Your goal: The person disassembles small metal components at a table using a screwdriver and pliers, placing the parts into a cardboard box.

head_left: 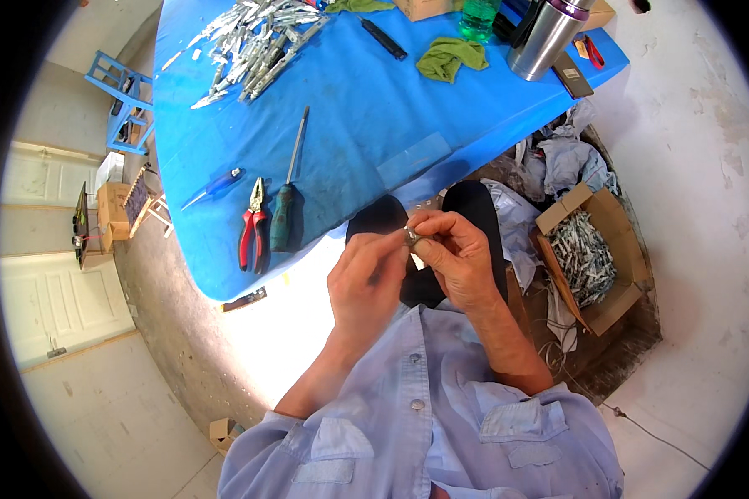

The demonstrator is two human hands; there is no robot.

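Note:
Above my lap, just off the near edge of the table, my two hands meet at a small shiny metal piece (412,237). My right hand (462,258) pinches it between thumb and fingers. My left hand (366,279), a little blurred, has its fingertips closed on the piece's left side. Fingers cover most of it, so its exact kind cannot be told. On the blue-covered table (324,150) to the left lie red-handled pliers (254,229), a screwdriver (283,216) with a dark green handle, and a blue pen-like tool (212,188).
A heap of silvery metal parts (254,50) spreads over the far left of the table. At the far right stand a steel flask (545,41), a green bottle (478,21) and a green cloth (452,60). An open cardboard box (620,249) of similar parts sits low at right.

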